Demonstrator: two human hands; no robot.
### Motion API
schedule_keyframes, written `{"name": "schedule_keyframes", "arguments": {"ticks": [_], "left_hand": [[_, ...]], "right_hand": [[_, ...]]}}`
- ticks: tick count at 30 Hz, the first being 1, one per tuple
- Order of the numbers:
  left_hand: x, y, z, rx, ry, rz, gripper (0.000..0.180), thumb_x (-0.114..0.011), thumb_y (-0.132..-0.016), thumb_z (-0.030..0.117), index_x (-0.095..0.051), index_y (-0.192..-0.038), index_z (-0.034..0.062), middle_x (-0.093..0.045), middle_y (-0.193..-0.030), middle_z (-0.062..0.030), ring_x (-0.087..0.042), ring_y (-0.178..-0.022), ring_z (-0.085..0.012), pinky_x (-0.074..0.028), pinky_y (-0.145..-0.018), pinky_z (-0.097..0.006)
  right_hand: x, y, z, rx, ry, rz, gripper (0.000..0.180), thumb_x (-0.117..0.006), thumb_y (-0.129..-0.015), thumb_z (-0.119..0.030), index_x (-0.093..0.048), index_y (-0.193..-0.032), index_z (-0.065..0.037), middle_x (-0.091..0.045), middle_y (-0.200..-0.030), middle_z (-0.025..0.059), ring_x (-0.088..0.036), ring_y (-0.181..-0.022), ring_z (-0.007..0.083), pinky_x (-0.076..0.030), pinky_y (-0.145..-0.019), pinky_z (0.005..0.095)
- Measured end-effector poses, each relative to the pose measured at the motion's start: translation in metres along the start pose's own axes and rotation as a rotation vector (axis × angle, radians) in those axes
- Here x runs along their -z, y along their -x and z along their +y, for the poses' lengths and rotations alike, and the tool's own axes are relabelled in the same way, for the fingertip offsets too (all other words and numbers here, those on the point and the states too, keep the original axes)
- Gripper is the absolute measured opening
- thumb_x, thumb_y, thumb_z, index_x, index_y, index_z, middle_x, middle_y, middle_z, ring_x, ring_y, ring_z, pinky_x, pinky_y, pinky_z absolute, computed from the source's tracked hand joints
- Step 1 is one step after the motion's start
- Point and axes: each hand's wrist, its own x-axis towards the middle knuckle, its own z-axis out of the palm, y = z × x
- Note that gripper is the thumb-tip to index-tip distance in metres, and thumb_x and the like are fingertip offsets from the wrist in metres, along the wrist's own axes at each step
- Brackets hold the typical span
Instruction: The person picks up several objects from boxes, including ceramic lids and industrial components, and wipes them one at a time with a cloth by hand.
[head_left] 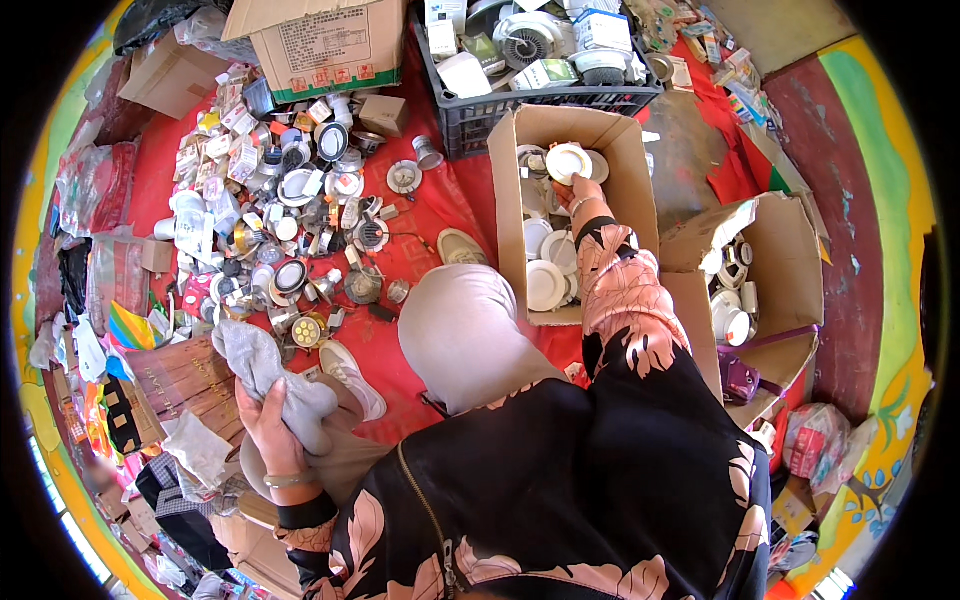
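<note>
My left hand point(270, 428) is closed around a grey cloth, perhaps a sock point(258, 362), held up beside my knee. Over on the right, my right hand point(582, 190) reaches into an open cardboard box point(509, 215). Its fingers are closed on a round white downlight point(568, 161), near the far end of that box. Several more white round lights point(545, 286) lie in the box, below and beside my hand. My right palm is partly hidden by the sleeve and wrist.
A heap of mixed lamps and small boxes point(290, 215) covers the red floor sheet at left. A black plastic crate point(470, 125) full of lamps stands beyond the box. Another cardboard box point(790, 260) with white lights sits at right. A large carton point(330, 50) stands far left.
</note>
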Motion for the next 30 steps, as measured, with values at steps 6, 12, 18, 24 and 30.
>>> {"name": "schedule_keyframes", "arguments": {"ticks": [6, 12, 18, 24, 30], "left_hand": [[-0.011, -0.004, 0.003, 0.003, 0.002, 0.040, 0.045, -0.054, -0.078, -0.004, -0.045, -0.121, -0.0013, -0.055, -0.109, -0.0069, -0.054, -0.094, -0.0148, -0.042, -0.085, -0.027], [-0.007, -0.008, 0.000, 0.025, -0.003, 0.016, 0.046, -0.055, -0.078, -0.003, -0.044, -0.122, -0.0005, -0.055, -0.109, -0.0067, -0.054, -0.094, -0.0151, -0.041, -0.085, -0.027], [-0.008, -0.005, -0.001, 0.043, 0.005, 0.013, 0.047, -0.056, -0.077, -0.004, -0.044, -0.123, -0.0004, -0.055, -0.109, -0.0065, -0.054, -0.094, -0.0150, -0.041, -0.086, -0.027], [-0.008, -0.008, 0.000, 0.030, -0.051, 0.013, 0.046, -0.055, -0.078, 0.000, -0.044, -0.122, 0.0002, -0.056, -0.108, -0.0059, -0.054, -0.093, -0.0149, -0.042, -0.085, -0.028], [-0.002, -0.009, -0.008, 0.017, -0.043, 0.002, 0.046, -0.056, -0.078, 0.000, -0.044, -0.122, 0.0007, -0.056, -0.107, -0.0052, -0.054, -0.092, -0.0142, -0.042, -0.084, -0.027]], "right_hand": [[-0.001, -0.034, -0.005, -0.042, 0.309, 0.037, 0.025, -0.048, -0.090, -0.027, -0.051, -0.108, -0.009, -0.066, -0.071, 0.0082, -0.064, -0.058, 0.0210, -0.049, -0.049, 0.0355], [0.021, -0.042, -0.021, -0.075, 0.498, -0.003, 0.026, -0.056, -0.086, -0.030, -0.060, -0.082, -0.005, -0.063, -0.063, 0.0076, -0.060, -0.049, 0.0201, -0.047, -0.046, 0.0341], [0.022, -0.029, -0.024, 0.080, 0.471, -0.086, 0.022, -0.063, -0.083, -0.023, -0.061, -0.084, -0.001, -0.060, -0.061, 0.0082, -0.058, -0.048, 0.0171, -0.047, -0.043, 0.0302], [-0.007, -0.029, -0.017, 0.091, 0.161, -0.282, 0.019, -0.060, -0.086, -0.025, -0.057, -0.084, -0.006, -0.060, -0.068, 0.0048, -0.060, -0.057, 0.0157, -0.050, -0.054, 0.0294], [-0.046, -0.024, 0.011, -0.060, 0.153, -0.268, 0.018, -0.057, -0.088, -0.026, -0.056, -0.081, -0.009, -0.062, -0.070, 0.0028, -0.061, -0.058, 0.0153, -0.049, -0.056, 0.0300]]}}
